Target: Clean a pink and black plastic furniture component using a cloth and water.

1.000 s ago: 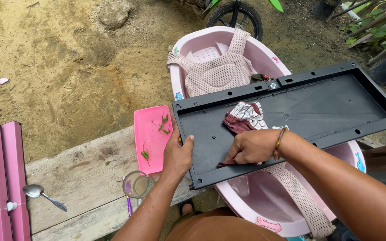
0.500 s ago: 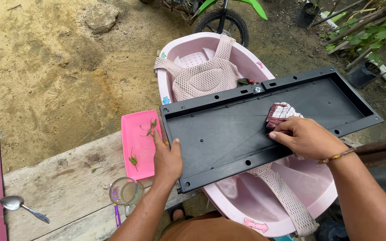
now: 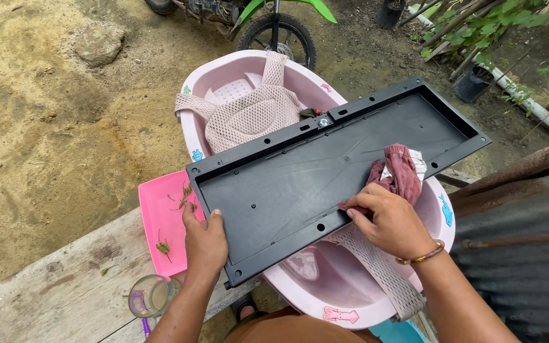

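head; left hand (image 3: 204,244) grips black tray (image 3: 287,184); right hand (image 3: 389,222) clutches cloth (image 3: 398,174)

Your tray (image 3: 287,184) is plain black, and your cloth (image 3: 396,174) is dark red with a striped white patch. The tub (image 3: 300,279) under them is pale pink (its mesh sling (image 3: 249,117) beige). The small dish (image 3: 160,219) is bright pink, flecked with green leaves.
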